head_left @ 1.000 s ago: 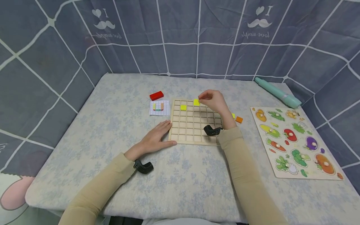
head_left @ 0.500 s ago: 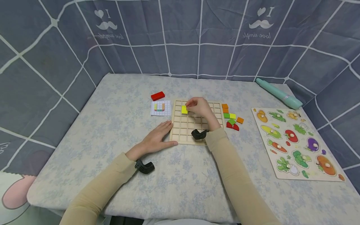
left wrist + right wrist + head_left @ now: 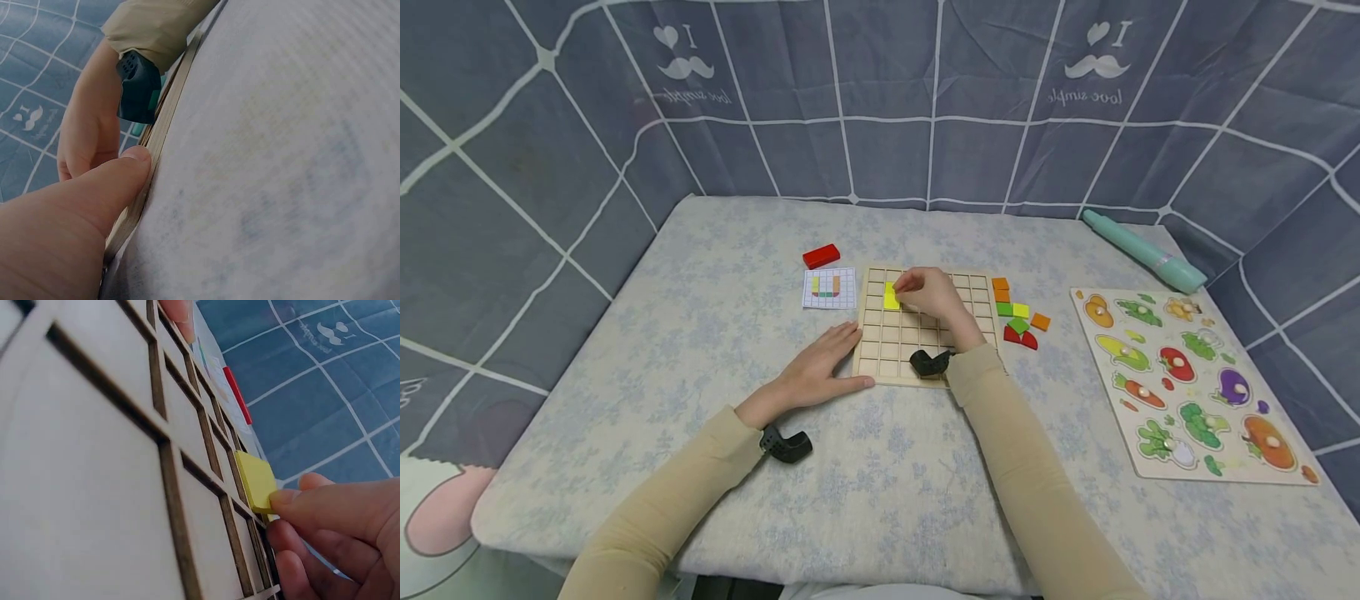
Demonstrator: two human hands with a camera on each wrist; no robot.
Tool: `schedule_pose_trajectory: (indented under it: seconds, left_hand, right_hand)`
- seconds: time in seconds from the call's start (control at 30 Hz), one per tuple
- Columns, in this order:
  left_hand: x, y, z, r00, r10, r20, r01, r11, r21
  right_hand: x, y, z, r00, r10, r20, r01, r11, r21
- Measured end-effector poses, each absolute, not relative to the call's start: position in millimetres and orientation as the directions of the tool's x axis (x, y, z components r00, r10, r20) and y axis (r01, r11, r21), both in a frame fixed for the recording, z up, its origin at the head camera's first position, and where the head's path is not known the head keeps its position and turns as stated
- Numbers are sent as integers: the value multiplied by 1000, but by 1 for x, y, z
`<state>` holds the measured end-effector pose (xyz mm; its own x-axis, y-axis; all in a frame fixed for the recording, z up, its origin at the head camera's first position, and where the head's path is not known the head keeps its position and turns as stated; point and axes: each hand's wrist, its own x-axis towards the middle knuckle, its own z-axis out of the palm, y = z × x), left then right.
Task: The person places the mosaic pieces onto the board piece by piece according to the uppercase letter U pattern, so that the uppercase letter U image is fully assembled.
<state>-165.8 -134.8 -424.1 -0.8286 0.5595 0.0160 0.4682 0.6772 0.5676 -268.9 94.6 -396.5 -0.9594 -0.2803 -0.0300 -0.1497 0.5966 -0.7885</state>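
Note:
My right hand (image 3: 931, 293) pinches a yellow square tile (image 3: 255, 480) between thumb and fingers, at the upper left of the wooden grid board (image 3: 880, 350). Another bit of yellow shows just behind it in the right wrist view, and in the head view the yellow (image 3: 891, 297) spans more than one cell. My left hand (image 3: 816, 367) lies with fingers extended against the board's left edge. Its thumb touches the near corner, and the left wrist view shows the thumb (image 3: 119, 178) against the wooden rim.
A pattern card (image 3: 829, 288) and a red block (image 3: 822, 256) lie left of the board. Several orange, green, yellow and red pieces (image 3: 1018, 324) sit at its right. Farther right are a vegetable puzzle board (image 3: 1187, 383) and a teal cylindrical object (image 3: 1142, 250).
My right hand has carried the yellow tile left across the board, then slightly down onto the upper-left cells. The pieces at the right are uncovered. My left hand stays put.

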Motion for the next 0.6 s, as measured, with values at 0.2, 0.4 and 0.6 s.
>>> schedule_pose_trajectory:
  seconds: [0.2,0.4,0.6]
  left_hand:
    - [-166,-134,-424,-827,562,22,475,675,565]
    - [-166,-134,-424,-825,564,20,476,677,561]
    - [-166,-135,-425,-824,566,26,477,667,572]
  right_hand:
    - [-268,93,-397,-961,-275,-11,-168,619,-767]
    - [-267,100,-384,-962,-273,-5,-168,609,-775]
    - [-264,121,-359,-963,-268,24,-184,592,-785]
